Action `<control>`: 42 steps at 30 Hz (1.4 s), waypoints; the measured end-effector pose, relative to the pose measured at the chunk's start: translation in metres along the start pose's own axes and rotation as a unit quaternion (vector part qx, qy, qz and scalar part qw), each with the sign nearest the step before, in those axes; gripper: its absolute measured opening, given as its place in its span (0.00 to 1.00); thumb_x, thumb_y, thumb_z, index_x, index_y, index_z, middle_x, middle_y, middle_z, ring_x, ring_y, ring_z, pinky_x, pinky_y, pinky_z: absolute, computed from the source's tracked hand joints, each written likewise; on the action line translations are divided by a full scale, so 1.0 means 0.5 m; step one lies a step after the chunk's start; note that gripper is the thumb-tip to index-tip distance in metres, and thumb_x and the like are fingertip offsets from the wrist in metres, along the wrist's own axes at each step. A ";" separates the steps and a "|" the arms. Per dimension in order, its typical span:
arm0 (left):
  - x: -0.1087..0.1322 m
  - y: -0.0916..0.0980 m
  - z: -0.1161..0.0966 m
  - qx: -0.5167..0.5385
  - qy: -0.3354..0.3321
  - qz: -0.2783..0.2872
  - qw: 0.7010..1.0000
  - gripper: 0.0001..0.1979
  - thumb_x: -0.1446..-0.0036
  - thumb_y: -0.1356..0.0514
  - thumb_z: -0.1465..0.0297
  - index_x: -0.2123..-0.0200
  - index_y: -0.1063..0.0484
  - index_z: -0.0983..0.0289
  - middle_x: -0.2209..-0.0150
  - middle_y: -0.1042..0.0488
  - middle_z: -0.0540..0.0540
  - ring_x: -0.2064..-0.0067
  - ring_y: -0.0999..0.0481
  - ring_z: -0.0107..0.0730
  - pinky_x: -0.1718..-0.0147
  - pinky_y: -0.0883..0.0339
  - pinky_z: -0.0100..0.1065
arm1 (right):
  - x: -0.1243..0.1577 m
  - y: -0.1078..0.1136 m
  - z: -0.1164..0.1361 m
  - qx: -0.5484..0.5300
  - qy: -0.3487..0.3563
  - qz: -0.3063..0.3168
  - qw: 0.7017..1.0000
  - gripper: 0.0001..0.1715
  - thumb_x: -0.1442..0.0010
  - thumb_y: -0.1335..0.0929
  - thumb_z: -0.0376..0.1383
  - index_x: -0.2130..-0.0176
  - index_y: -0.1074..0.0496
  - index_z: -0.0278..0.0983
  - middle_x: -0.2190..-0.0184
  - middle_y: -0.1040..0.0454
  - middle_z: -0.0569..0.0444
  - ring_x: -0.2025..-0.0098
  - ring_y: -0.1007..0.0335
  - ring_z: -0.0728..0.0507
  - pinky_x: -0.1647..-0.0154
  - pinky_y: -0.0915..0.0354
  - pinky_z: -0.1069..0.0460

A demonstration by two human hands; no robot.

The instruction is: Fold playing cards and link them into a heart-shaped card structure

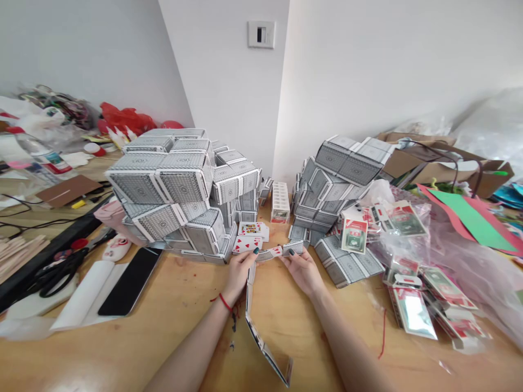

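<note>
My left hand (pixel 240 274) and my right hand (pixel 300 269) meet at the middle of the wooden table (pixel 183 316), both pinching a linked chain of playing cards (pixel 272 253). The chain runs between the fingertips, then bends down from my left hand and trails toward me, ending in a folded strip (pixel 267 348) near the front edge. A red string circles my left wrist. Loose face-up cards (pixel 249 237) lie just beyond my left hand.
A big pile of grey-backed card cubes (pixel 175 190) stands at back left, a second pile (pixel 339 179) at back right. Packaged card decks (pixel 408 294) in plastic lie right. A black phone (pixel 131 280), scissors (pixel 57 269) and papers sit left. Walls close the back.
</note>
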State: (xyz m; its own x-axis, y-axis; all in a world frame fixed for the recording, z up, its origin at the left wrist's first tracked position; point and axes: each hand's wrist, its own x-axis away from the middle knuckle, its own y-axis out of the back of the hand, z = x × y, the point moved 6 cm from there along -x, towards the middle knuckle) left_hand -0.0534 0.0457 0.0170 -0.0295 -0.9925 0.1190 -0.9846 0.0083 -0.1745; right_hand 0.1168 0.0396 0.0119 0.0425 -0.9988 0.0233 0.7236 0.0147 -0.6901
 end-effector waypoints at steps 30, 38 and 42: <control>-0.002 0.011 0.008 0.031 0.026 -0.019 0.999 0.13 0.61 0.38 0.62 0.76 0.27 0.68 0.75 0.26 0.51 0.72 0.30 0.30 0.70 0.35 0.30 | -0.001 0.006 0.001 -0.038 -0.016 0.037 0.998 0.10 0.53 0.30 0.30 0.67 0.31 0.40 0.64 0.25 0.54 0.54 0.33 0.42 0.45 0.47 0.39; -0.008 0.017 0.018 0.022 0.026 -0.021 0.999 0.14 0.61 0.38 0.62 0.75 0.26 0.68 0.74 0.26 0.53 0.71 0.30 0.31 0.69 0.34 0.31 | 0.001 0.002 0.003 -0.038 -0.017 0.036 0.998 0.11 0.54 0.30 0.30 0.67 0.31 0.40 0.64 0.25 0.55 0.56 0.32 0.43 0.45 0.47 0.39; -0.004 0.011 0.011 0.034 0.026 -0.020 0.999 0.13 0.61 0.37 0.62 0.76 0.26 0.68 0.75 0.26 0.52 0.71 0.29 0.31 0.68 0.33 0.33 | 0.003 -0.007 0.003 -0.036 -0.015 0.043 0.998 0.11 0.53 0.30 0.30 0.67 0.31 0.40 0.65 0.25 0.56 0.58 0.31 0.45 0.44 0.47 0.39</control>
State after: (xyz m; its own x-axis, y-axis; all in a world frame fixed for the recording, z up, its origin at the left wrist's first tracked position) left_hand -0.0576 0.0472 0.0106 -0.0009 -0.9842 0.1773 -0.9711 -0.0415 -0.2351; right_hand 0.1153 0.0383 0.0152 0.1236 -0.9922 -0.0175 0.6647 0.0959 -0.7409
